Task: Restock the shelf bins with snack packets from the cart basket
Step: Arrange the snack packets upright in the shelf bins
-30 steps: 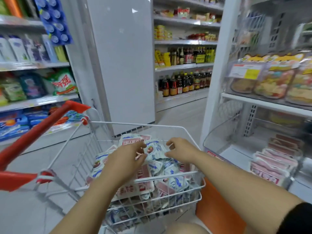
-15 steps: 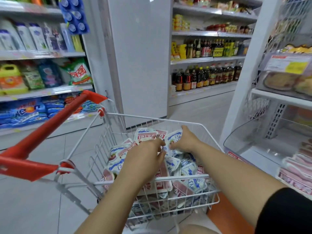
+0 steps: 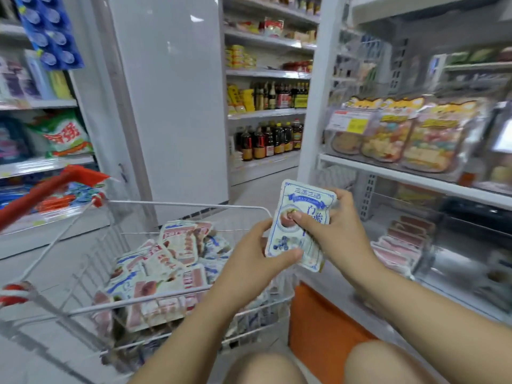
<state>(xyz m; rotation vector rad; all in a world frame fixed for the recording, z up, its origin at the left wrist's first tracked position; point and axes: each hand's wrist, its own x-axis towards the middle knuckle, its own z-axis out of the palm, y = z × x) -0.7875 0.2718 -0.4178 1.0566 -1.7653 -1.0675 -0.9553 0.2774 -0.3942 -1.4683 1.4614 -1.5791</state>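
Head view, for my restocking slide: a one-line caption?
Left hand and right hand hold blue-and-white snack packets between the cart basket and the shelf bin.

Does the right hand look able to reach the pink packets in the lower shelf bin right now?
Probably yes: the right hand is close beside the pink packets with nothing between them, though it and the left hand grip a blue-and-white packet.

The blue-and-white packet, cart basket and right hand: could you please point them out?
blue-and-white packet (image 3: 303,199), head view, printed face.
cart basket (image 3: 188,204), head view, far rim.
right hand (image 3: 340,236), head view, its back.
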